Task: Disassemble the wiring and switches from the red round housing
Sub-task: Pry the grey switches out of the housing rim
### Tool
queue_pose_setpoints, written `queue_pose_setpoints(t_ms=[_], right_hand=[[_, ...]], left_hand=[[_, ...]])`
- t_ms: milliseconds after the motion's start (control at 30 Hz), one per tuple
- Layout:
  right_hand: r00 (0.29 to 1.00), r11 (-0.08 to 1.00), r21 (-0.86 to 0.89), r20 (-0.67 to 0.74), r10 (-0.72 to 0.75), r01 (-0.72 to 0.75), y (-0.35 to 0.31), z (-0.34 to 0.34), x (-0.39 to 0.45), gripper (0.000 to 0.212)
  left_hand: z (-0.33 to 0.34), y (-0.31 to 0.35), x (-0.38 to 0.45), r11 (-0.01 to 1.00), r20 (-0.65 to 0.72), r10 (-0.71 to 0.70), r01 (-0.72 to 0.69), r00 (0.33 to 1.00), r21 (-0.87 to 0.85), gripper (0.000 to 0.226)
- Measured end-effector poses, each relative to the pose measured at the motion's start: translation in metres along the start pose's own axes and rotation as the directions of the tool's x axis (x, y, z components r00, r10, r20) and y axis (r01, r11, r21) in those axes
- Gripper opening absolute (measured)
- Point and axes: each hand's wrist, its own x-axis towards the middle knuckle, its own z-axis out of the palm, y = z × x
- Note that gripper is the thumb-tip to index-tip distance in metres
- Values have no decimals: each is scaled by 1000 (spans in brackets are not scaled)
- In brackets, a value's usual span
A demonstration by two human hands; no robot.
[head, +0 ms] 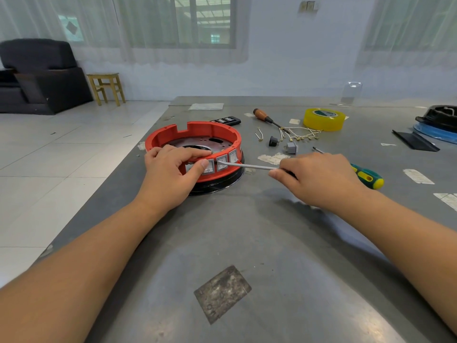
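The red round housing (pixel 197 131) sits on a black base on the grey table. Several grey rocker switches (pixel 222 162) line its near wall. My left hand (pixel 170 172) grips the near rim, fingers curled inside and thumb pressed on one switch. My right hand (pixel 319 179) holds a green and yellow screwdriver (pixel 367 178); its metal shaft reaches left and the tip touches the edge of a switch. Behind the housing lie a removed grey switch (pixel 290 147), a small black part (pixel 273 141) and a bundle of pale wires (pixel 300 134).
A wooden-handled tool (pixel 265 117), a yellow tape roll (pixel 324 118), a black remote (pixel 226 120) and a second thin tool (pixel 317 150) lie farther back. Black and blue parts (pixel 437 125) sit at the far right. The table's left edge runs close to the housing.
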Motion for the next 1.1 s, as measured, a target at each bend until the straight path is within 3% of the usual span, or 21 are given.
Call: queue_pose_setpoints(t_ms=[100, 233, 433, 600, 1100], right_hand=[[999, 999, -50, -33, -8, 7, -3, 6, 3, 56], [994, 998, -51, -111, 18, -24, -7, 16, 8, 73], [985, 999, 2, -167, 33, -33, -7, 40, 28, 67], [974, 998, 53, -220, 55, -44, -10, 48, 45, 84], [980, 990, 139, -198, 20, 8, -7, 54, 64, 65]], left_hand=[[1, 2, -1, 1000, 1, 8, -8, 1000, -3, 22], [1, 4, 0, 1000, 24, -2, 2, 1000, -6, 21], [2, 6, 0, 999, 71, -31, 34, 997, -30, 17], [-2, 5, 1, 988, 84, -76, 86, 994, -127, 27], [-9, 5, -3, 992, 111, 11, 3, 994, -125, 16]])
